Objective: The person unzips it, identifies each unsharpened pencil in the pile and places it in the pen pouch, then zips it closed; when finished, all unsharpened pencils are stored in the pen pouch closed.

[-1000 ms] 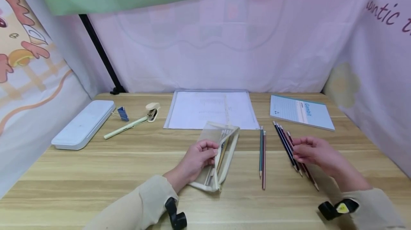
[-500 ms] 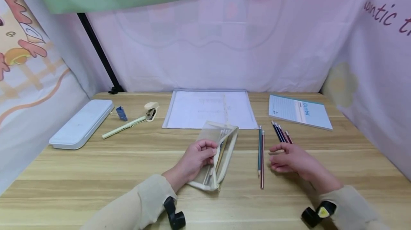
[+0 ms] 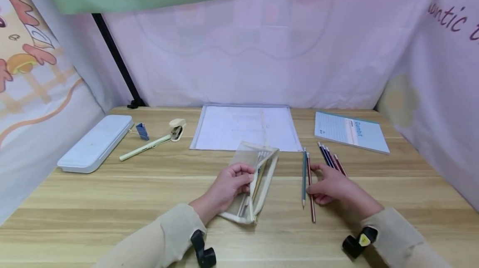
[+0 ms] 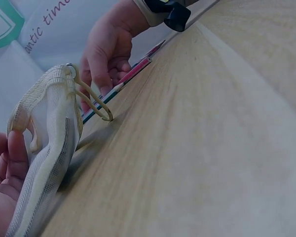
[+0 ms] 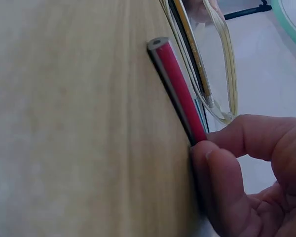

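Observation:
In the head view my left hand (image 3: 228, 187) holds up the zipped edge of a see-through mesh pencil case (image 3: 267, 185). Its mouth gapes, and several pencils show inside. My right hand (image 3: 333, 185) pinches a dark red striped pencil (image 3: 313, 212) between thumb and finger, as the right wrist view shows with the red pencil's flat end (image 5: 180, 89) pointing away from the hand. Just left of it lies a green pencil (image 3: 304, 176). Beyond the right hand is a small bunch of dark and red pencils (image 3: 328, 156), partly covered by that hand.
At the back are a white paper sheet (image 3: 239, 129) in a clear sleeve and a blue notepad (image 3: 351, 131). To the left lie a white pencil box (image 3: 96, 143), a blue binder clip (image 3: 142, 131), a pale green pen (image 3: 146, 148) and a cream stapler (image 3: 177, 129).
My right hand has left the bunch of pencils, moved left and taken hold of the dark red pencil, which has shifted slightly. The left hand stays on the pencil case.

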{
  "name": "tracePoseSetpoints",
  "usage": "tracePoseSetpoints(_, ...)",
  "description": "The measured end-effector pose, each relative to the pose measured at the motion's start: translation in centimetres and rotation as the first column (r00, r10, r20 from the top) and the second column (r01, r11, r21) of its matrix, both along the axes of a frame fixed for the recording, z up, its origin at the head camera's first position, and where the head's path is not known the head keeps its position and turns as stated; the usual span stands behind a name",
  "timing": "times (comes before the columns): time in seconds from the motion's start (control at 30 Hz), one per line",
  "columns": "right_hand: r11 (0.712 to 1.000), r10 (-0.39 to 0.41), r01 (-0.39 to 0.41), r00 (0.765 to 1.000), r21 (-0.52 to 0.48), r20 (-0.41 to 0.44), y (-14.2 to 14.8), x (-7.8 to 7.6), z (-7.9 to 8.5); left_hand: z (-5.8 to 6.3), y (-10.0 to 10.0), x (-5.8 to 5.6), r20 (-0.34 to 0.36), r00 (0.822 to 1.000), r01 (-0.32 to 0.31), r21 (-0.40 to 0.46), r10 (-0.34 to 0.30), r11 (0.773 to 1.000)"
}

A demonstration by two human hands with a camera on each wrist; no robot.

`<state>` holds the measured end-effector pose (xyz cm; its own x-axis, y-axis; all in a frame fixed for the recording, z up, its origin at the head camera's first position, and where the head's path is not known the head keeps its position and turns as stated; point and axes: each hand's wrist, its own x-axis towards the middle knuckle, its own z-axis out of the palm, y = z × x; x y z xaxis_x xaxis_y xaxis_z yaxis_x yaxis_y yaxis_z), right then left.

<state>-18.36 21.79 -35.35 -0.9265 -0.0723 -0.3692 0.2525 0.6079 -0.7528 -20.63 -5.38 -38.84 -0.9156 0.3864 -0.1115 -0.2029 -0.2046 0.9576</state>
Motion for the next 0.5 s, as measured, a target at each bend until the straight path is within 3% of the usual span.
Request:
tracePoseSetpoints(0.17, 0.980, 0.065, -0.063, 0.998, 0.191, -0.009, -0.7, -0.2, 0.9, 0.1, 0.0, 0.0, -0.002, 1.000, -0.004, 0.002, 0.004, 1.000)
tracePoseSetpoints(0.27, 0.983, 0.058, -0.055, 0.998, 0.177, -0.014, -0.7, -0.2, 0.9, 0.1, 0.1, 0.0, -0.005, 1.000, -0.002, 0.008, 0.002, 1.000)
tracePoseSetpoints(0.4, 0.996, -0.037, 0.035, 0.999, -0.081, -0.023, -0.5, 0.1, 0.1, 0.0, 0.1, 0.0, -0.009, 1.000, 0.006, 0.006, -0.006, 1.000)
tracePoseSetpoints(0.5, 0.942, -0.101, 0.089, 0.995, -0.325, -0.020, -0.8, 0.4, -0.3, 0.0, 0.0, -0.1, -0.012, 1.000, 0.009, -0.001, -0.009, 1.000)
